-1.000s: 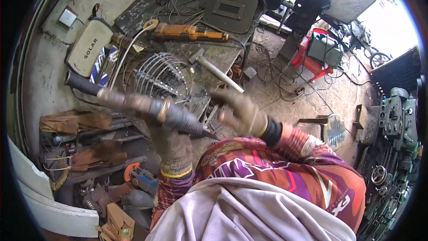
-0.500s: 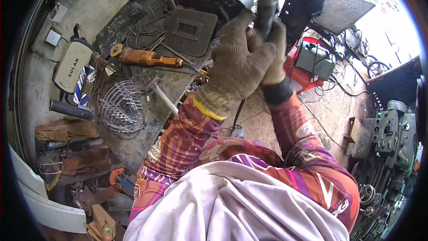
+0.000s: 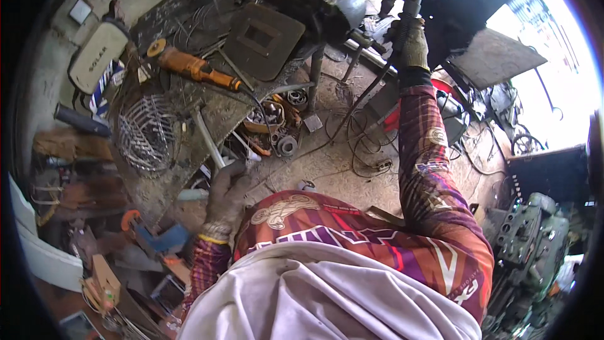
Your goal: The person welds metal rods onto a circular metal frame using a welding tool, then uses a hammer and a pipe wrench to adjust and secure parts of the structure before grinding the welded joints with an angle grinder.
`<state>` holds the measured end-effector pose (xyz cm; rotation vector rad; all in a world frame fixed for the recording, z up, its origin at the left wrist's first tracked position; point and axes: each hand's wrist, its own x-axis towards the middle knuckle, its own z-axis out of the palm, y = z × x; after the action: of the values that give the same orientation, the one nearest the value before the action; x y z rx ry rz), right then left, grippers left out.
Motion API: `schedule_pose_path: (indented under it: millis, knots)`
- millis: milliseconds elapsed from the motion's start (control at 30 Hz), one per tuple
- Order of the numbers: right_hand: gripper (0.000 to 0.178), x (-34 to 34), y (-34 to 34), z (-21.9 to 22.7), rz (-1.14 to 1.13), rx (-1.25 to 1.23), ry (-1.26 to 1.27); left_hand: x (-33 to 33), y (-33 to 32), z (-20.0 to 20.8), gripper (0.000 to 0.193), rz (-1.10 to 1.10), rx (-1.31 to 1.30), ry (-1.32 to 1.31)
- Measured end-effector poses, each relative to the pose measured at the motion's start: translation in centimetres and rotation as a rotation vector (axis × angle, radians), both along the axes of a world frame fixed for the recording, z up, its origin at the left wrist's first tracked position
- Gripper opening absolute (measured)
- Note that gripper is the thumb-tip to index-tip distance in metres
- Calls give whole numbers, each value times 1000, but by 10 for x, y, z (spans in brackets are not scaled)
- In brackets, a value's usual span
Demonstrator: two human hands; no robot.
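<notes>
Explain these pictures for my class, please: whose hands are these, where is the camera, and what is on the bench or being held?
No robot here: a person works in gloves. The camera sits on the person's head, looking down; its fisheye lens bends straight edges.

On the steel workbench lie an orange angle grinder, a dark welding shield, a round metal wire frame and a hammer.

The left hand is by the hammer's handle end; whether it touches is unclear. The right hand reaches far forward to a long metal piece; it may be holding it, but the finger grip is hard to see.
</notes>
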<state>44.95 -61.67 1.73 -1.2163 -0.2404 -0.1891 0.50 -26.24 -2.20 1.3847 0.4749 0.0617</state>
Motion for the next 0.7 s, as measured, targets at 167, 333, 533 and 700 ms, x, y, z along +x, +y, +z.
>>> schedule_pose_path:
  millis: [167, 333, 533, 700]
  knots:
    - [46, 17, 9, -29, 19, -273, -47, -50, 5, 12, 38, 17, 220, 147]
    - [30, 38, 9, -62, -423, -1306, -641, -83, 13, 18, 30, 208, 282, 171]
    - [38, 60, -11, -115, -374, -1355, -616, -61, 18, 15, 25, 317, 536, 131]
    - [37, 56, -4, -128, -381, -1373, -518, -24, 12, 17, 32, 338, 885, 172]
